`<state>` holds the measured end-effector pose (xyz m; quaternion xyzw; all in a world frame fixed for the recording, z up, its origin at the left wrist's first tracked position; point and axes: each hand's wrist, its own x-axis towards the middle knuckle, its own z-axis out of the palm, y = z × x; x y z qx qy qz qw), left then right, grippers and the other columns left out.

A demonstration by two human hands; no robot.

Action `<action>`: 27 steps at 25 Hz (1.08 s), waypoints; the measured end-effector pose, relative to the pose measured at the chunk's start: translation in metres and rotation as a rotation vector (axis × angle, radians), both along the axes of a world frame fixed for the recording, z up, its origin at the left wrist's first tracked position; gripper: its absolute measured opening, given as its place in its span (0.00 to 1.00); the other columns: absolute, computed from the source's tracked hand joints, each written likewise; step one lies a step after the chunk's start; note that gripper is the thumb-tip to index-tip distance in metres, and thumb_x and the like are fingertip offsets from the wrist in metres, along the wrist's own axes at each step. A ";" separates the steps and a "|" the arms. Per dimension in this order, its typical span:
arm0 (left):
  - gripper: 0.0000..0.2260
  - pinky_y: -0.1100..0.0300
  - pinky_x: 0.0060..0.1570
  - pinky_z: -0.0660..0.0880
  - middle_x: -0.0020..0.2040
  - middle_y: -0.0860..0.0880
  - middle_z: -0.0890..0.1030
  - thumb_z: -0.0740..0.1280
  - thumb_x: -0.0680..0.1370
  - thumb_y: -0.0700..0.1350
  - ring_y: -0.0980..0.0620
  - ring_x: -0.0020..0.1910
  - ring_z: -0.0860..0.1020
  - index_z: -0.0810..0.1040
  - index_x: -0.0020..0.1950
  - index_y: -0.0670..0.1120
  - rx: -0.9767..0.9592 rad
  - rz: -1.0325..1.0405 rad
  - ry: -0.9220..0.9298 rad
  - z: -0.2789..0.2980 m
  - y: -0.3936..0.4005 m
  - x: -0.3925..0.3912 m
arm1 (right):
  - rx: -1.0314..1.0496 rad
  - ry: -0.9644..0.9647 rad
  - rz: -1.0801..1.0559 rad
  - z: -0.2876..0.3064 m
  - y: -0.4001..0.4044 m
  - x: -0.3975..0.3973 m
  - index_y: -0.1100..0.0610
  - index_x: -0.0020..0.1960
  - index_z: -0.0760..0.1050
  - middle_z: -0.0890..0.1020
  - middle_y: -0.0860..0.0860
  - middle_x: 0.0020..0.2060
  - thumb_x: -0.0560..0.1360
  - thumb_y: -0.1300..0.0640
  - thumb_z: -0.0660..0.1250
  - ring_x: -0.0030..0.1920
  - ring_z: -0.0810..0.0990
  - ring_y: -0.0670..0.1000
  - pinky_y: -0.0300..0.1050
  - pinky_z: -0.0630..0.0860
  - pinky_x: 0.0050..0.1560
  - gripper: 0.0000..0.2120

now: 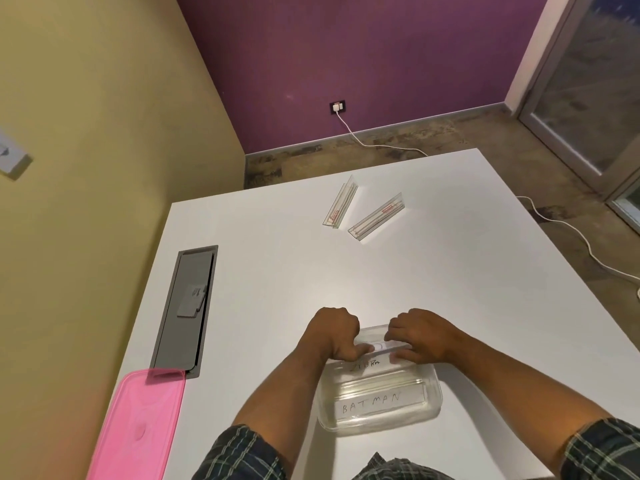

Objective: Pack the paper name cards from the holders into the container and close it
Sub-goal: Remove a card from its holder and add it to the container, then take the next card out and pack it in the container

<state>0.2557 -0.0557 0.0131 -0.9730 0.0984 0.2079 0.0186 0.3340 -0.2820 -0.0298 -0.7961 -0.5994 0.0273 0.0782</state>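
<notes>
Closest to the person sits a clear container (381, 407) on the white table (277, 265). Inside it, at the near side, a paper card that says BATMAN (377, 401) lies flat, with its long side running left to right. Just past that card, over the far part of the container, both hands meet. The left hand (337, 336) and the right hand (420, 337) have curled fingers and pinch the two ends of a clear holder (379, 348). This holder also lies left to right, so each hand has one end. A second card with writing (365, 363) peeks out just under the hands; whether it is out of the holder yet is hard to tell. I think the card must slide out along the holder's long way, to one side, and then drop straight down, because the container is right below. Off to the near left lies the pink lid (138, 424), well apart from the container. The left hand is nearer to it, so that hand would most likely fetch it for closing. Farther away on the table lie two more clear holders (363, 214), side by side. They look empty, but they are too small to be sure.
</notes>
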 end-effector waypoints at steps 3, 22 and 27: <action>0.30 0.59 0.33 0.68 0.26 0.50 0.77 0.54 0.75 0.69 0.47 0.29 0.75 0.75 0.29 0.46 -0.156 0.157 -0.123 0.002 0.003 0.029 | 0.162 0.098 -0.138 0.010 0.001 0.026 0.48 0.49 0.83 0.82 0.44 0.39 0.77 0.42 0.67 0.38 0.81 0.48 0.43 0.76 0.36 0.10; 0.35 0.50 0.62 0.73 0.69 0.43 0.74 0.65 0.79 0.53 0.43 0.69 0.73 0.52 0.82 0.46 -0.445 0.645 0.011 -0.045 0.053 0.214 | -0.319 0.382 -0.805 0.031 0.077 0.261 0.44 0.81 0.54 0.56 0.46 0.81 0.76 0.42 0.68 0.77 0.63 0.53 0.53 0.66 0.72 0.38; 0.38 0.53 0.67 0.69 0.72 0.41 0.73 0.69 0.78 0.50 0.42 0.72 0.71 0.54 0.82 0.41 -0.654 0.814 -0.107 -0.061 0.047 0.245 | -0.415 0.304 -0.727 0.022 0.103 0.304 0.43 0.81 0.51 0.52 0.46 0.81 0.77 0.44 0.65 0.76 0.65 0.55 0.55 0.68 0.69 0.37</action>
